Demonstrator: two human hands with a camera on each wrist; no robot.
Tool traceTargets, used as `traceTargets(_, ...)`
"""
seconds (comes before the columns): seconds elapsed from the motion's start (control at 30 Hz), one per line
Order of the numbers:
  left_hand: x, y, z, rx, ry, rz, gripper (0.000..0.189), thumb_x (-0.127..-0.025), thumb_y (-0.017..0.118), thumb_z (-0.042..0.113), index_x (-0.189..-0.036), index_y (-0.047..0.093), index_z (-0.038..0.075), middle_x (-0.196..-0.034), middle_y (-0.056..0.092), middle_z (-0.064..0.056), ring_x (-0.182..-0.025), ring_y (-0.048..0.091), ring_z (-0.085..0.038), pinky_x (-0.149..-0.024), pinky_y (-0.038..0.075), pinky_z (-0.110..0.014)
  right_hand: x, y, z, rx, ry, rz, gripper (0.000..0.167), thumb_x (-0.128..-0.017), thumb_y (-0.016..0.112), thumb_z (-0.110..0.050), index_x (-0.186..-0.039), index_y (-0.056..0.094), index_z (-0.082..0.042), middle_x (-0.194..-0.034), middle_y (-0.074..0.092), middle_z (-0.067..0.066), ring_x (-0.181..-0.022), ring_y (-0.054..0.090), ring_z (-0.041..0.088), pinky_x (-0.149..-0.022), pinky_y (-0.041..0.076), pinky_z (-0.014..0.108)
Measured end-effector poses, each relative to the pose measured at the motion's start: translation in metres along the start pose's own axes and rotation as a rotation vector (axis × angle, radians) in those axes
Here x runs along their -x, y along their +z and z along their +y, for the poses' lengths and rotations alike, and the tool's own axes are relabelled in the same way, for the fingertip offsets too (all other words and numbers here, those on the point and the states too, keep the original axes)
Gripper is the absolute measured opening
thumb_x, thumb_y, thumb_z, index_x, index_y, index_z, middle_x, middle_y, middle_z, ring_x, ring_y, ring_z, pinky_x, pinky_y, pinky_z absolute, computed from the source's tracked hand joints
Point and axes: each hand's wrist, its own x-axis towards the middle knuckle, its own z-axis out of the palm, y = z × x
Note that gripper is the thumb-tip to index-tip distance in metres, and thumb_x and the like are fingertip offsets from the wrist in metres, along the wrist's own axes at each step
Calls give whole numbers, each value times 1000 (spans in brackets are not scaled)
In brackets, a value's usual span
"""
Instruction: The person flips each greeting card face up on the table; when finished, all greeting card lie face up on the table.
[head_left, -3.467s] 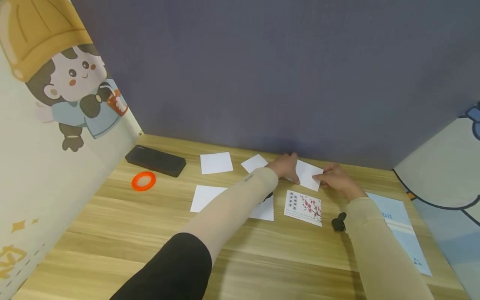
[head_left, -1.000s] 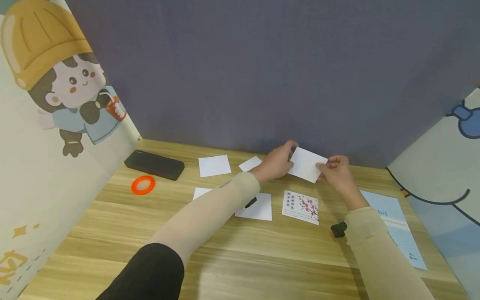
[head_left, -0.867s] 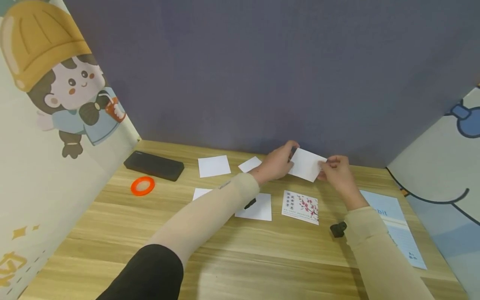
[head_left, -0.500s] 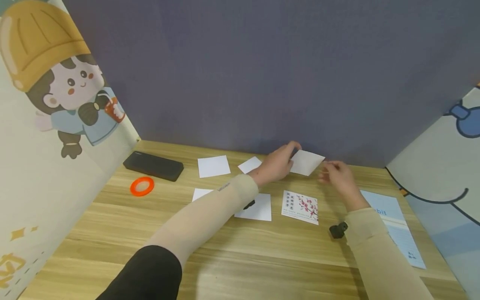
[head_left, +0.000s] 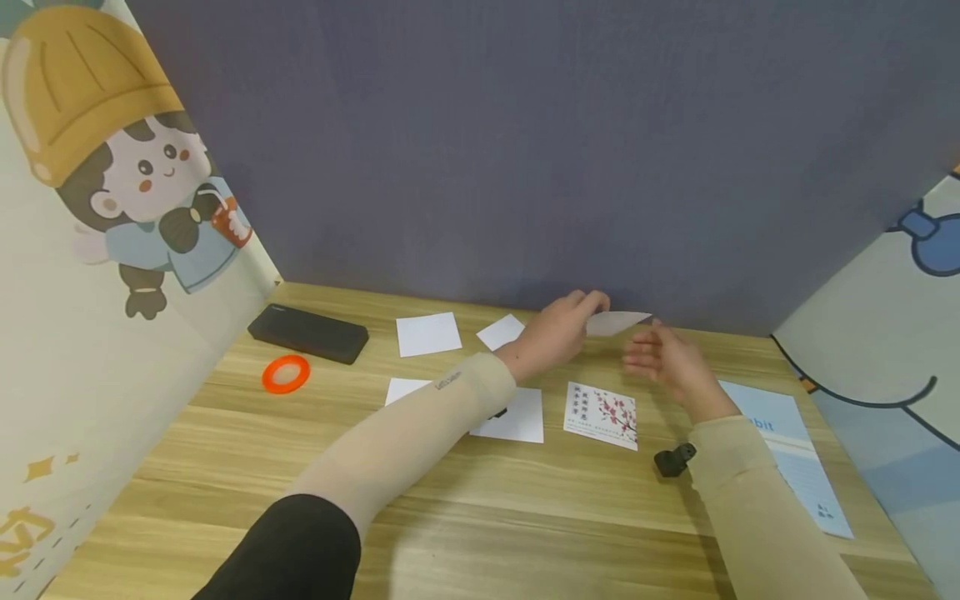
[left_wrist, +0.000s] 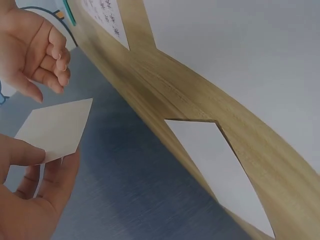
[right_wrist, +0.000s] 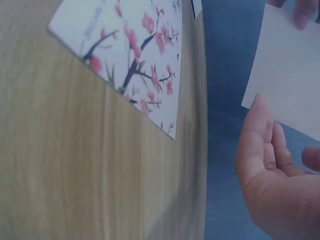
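My left hand [head_left: 555, 335] pinches a small white card [head_left: 617, 322] by one edge, thumb on one face and fingers behind. Raised near the back wall, the card lies almost edge-on to the head camera. To its right is my right hand [head_left: 675, 367], fingers loosely extended and holding nothing. In the left wrist view a gap separates this right hand [left_wrist: 37, 50] from the card [left_wrist: 57, 127]. Seen from the right wrist, a fingertip overlaps the card's [right_wrist: 282, 65] lower edge; touch cannot be told there. Below the hands lies a square card printed with red blossoms [head_left: 602, 417].
White cards lie at the back left [head_left: 429, 334], back middle [head_left: 501, 332] and front middle [head_left: 517, 421], the last partly under my left sleeve. A black case [head_left: 307, 333] and orange ring [head_left: 286, 374] sit at left. A blue booklet [head_left: 787, 450] is at right.
The white card was lifted off the table between both hands. It has since tipped from facing the head camera to nearly edge-on. My right hand has let go and spread its fingers.
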Motion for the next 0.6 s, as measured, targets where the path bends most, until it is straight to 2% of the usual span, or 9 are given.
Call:
traceTargets(0.13,1,0,2,-65,45,-8,51,-104,59,-1,-149,48,21,-135,64,-3,-115,66,-17,-95,57,-25,-2,-2,2,-51,12,-40,76,-114,28,-53,-157,31,10,-106,73,-3,-101,76,13,-94,65,29)
traceTargets(0.23,3,0,4,-96,78,-23,51,-104,59,-1,-149,48,21,-136,62,-1,-119,63,-17,-101,55,-25,-3,-5,2,-121,30,-86,76,-114,27,-54,-158,31,8,-108,73,-1,-103,76,14,-94,65,28)
traceTargets(0.33,7,1,6,-103,106,-39,50,-105,57,-2,-148,48,22,-138,60,0,-122,61,-17,-101,55,-25,-2,-9,2,-263,59,-141,65,-114,28,-54,-147,45,0,-109,74,1,-104,76,15,-93,65,27)
traceTargets(0.43,10,1,7,-85,129,-52,51,-105,54,-6,-147,49,23,-139,58,1,-125,59,-17,-96,56,-24,-1,-11,2,-382,86,-181,56,-114,30,-52,-132,56,-6,-110,75,3,-103,75,16,-93,64,28)
traceTargets(0.5,12,2,7,-85,148,-56,52,-104,53,-7,-146,49,24,-140,57,1,-126,58,-17,-95,55,-23,0,-12,3,-412,95,-191,53,-114,31,-51,-125,60,-8,-112,75,3,-103,75,16,-93,64,28)
traceTargets(0.6,14,3,7,-94,178,-53,52,-104,52,-8,-145,51,23,-139,56,1,-127,56,-17,-97,55,-23,-1,-12,4,-418,107,-200,49,-115,31,-49,-126,56,-8,-112,74,3,-105,74,15,-94,63,27)
